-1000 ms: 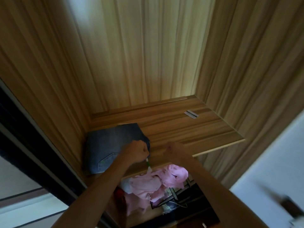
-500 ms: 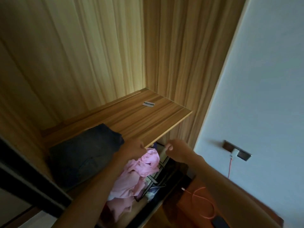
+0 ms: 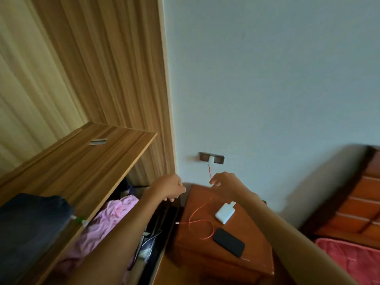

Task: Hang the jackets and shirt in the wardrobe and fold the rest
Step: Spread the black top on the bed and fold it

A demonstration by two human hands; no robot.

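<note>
A pink cloth lies in a crumpled heap inside the wardrobe, in the space under the wooden shelf. Part of it is hidden by the left arm. On top of the shelf, at the far left, lies a folded pair of dark jeans. A small green and white thing sticks out at the front edge of the shelf, just beside the jeans and above the pink cloth. It is too small to tell what it is.

Both arms reach out to the right of the wardrobe. The left hand is up in the air near the wardrobe's edge. Its fingers are curled in, and nothing can be seen in it. The right hand is up near it, a little apart. Its fingers are bent with the tips close to the thumb, right in front of a red cable. I cannot tell if it is pinching anything.

The red cable hangs from a white plug in the wall socket and loops over a brown desk below the hands. A white box and a black phone lie on the desk, near each other. To the right is a bed with a red cover.
</note>
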